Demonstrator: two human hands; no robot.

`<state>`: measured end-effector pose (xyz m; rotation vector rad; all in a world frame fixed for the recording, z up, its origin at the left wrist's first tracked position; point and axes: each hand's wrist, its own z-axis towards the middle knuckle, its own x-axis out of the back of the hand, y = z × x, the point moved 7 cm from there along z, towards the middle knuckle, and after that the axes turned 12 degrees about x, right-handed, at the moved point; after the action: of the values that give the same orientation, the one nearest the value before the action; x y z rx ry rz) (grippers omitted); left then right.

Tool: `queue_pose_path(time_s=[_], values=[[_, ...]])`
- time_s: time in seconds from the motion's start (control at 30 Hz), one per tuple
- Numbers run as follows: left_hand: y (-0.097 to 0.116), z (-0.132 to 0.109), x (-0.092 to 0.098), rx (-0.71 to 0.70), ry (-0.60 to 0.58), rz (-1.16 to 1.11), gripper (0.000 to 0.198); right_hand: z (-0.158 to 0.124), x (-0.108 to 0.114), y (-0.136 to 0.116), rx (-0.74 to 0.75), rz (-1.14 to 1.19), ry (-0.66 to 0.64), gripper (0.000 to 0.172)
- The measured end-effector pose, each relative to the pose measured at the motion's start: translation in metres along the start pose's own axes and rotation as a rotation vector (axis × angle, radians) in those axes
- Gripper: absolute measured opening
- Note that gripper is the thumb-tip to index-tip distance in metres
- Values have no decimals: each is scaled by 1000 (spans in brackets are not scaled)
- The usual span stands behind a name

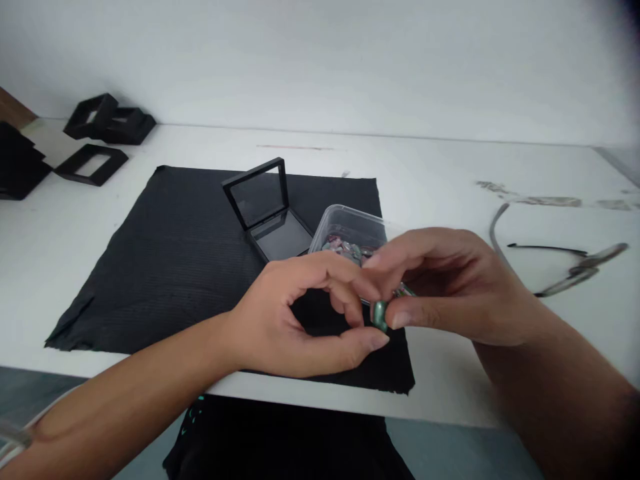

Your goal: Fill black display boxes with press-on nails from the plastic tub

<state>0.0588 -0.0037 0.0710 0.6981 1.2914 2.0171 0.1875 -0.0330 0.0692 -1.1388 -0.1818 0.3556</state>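
Observation:
A small shiny green bead-like piece (380, 315) is pinched between my two hands, above the front right part of the black cloth. My left hand (305, 320) curves into a ring, with thumb and fingertips on the left side of the piece. From the other side, my right hand (445, 287) closes its thumb and fingers on it. Just behind the hands stands a clear plastic box (350, 217) holding several shiny pink, green and grey pieces; my fingers hide its front. Left of the box, a black frame case (257, 197) lies with its windowed lid raised.
Black cloth (180, 253) covers part of the white table (440, 173). Several black frames (93, 163) lie at the far left, near the wall. To the right rests a pair of eyeglasses (580, 270), beside my right forearm.

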Motion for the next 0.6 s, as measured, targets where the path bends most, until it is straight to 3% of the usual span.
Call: queue_pose_path(time_s=[0.1,0.37,0.6], values=[[3,2,0,-87,-41,71,34,-1,-1,1,-17,6,-7,41],[15,1,3,-306,27,361,29,-2,0,-1,-43,-32,44,34],[25,5,14,-274,43,565,22,0,10,-2,-47,-145,77,25]])
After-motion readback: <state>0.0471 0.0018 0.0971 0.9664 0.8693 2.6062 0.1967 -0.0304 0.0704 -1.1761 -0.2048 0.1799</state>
